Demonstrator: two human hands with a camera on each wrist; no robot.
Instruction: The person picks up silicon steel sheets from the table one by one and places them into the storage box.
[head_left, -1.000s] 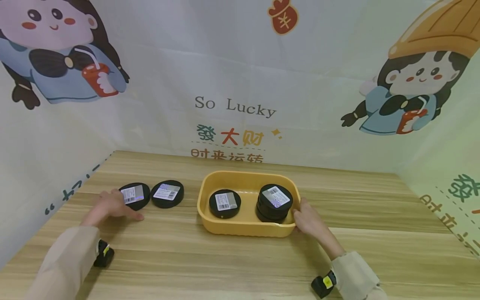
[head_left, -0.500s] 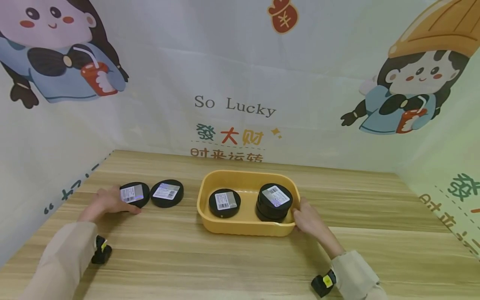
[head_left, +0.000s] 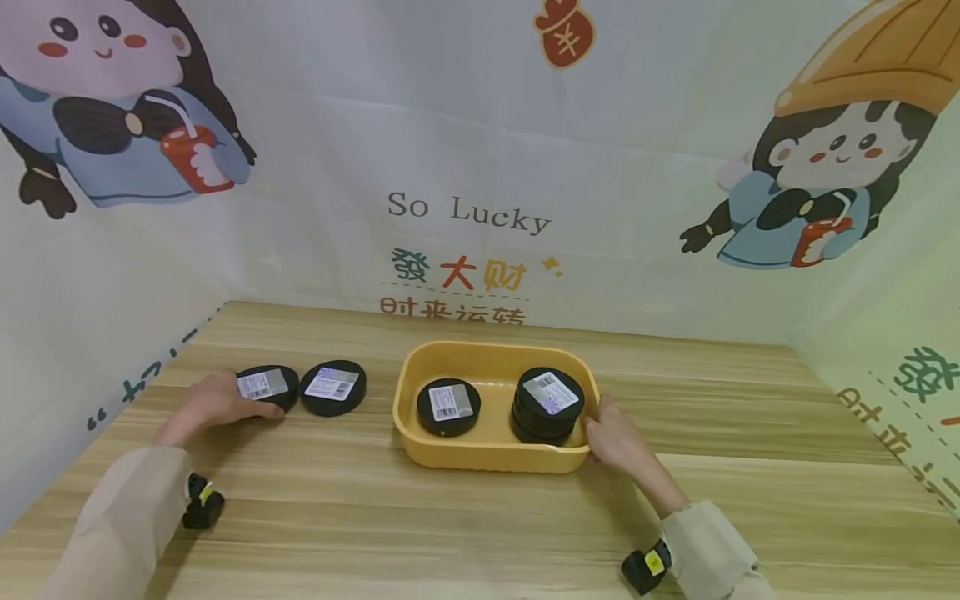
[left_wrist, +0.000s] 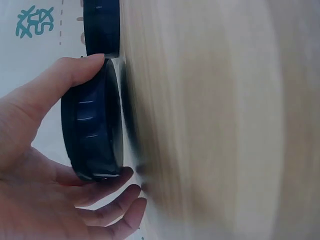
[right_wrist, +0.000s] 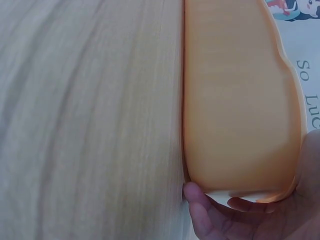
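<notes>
My left hand (head_left: pixel 217 400) holds a flat round black container (head_left: pixel 266 387) with a white label on top, thumb on one side and fingers on the other. In the left wrist view this container (left_wrist: pixel 92 125) stands slightly off the table, its shadow beside it. A second such container (head_left: pixel 333 387) lies just to its right. My right hand (head_left: pixel 618 437) grips the right end of a yellow plastic basket (head_left: pixel 495 457), thumb at the rim and fingers against the outside. In the right wrist view the basket's long side (right_wrist: pixel 240 100) rises from the table.
Inside the basket, one black container (head_left: pixel 448 407) lies on the left and a stack of them (head_left: pixel 549 404) stands on the right. A printed cloth (head_left: pixel 480 150) hangs behind and along both sides of the wooden table (head_left: pixel 420 533).
My left hand has moved up slightly and closed on the left container, which now looks a little raised and tilted. The right hand and basket have stayed in place.
</notes>
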